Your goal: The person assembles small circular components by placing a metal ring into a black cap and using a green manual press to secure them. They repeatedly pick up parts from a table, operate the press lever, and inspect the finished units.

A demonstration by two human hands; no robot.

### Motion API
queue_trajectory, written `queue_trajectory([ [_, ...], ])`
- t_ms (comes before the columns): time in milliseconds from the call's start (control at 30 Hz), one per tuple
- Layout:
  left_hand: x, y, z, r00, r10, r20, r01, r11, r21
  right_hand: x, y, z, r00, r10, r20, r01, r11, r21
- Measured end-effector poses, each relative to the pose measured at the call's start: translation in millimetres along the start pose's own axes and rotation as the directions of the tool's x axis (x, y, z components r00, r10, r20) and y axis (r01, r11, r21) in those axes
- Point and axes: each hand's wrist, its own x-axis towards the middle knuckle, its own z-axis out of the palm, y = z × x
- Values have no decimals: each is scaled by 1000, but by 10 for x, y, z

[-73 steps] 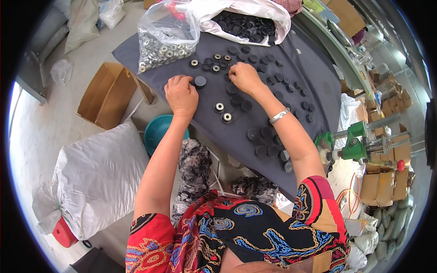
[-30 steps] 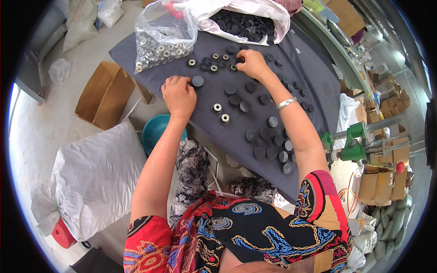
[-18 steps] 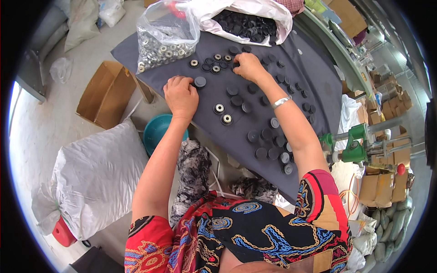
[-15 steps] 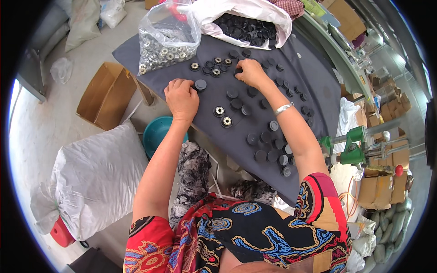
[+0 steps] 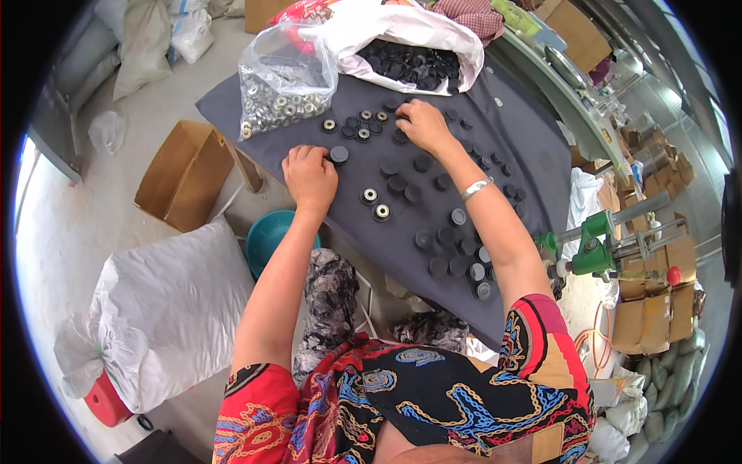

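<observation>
My left hand (image 5: 311,179) rests at the table's near left edge with fingers curled, its thumb side beside a round black cap (image 5: 338,155). What its fingers hold, if anything, is hidden. Farther to the right, my right hand (image 5: 425,125) reaches down among the loose caps, fingers bent together. One black cap (image 5: 399,137) lies just under its fingertips and another cap (image 5: 392,105) just beyond; its grip is hidden. Between the hands sits a group of black rings, some with a metal bearing (image 5: 363,134) in the centre. Two more bearing-fitted rings (image 5: 370,196) lie nearer me.
A clear bag of metal bearings (image 5: 282,100) and a white sack of black parts (image 5: 344,39) stand at the table's far side. Several caps (image 5: 437,267) lie near my right forearm. A green hand press (image 5: 593,243) is at right; a cardboard box (image 5: 184,174) and teal basin (image 5: 267,240) are at left.
My right hand has shifted slightly farther away, off the cap that was at its fingertips. My left hand stays beside its cap. The whole view has tilted a little.
</observation>
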Motion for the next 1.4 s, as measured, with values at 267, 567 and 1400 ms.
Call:
queue_trajectory([
  [267, -19, 34, -2, 1000, -9, 17, 9, 1000, -12, -91, -266, 306, 987, -71, 144, 89, 988, -123],
  [567, -11, 21, 0, 1000, -10, 16, 9, 1000, 2, -12, -296, 257, 956, -169, 241, 213, 962, -172],
  [1400, -13, 9, -8, 1000, -11, -12, 10, 1000, -18, 73, -523, 49, 987, -95, 131, 84, 992, 90],
])
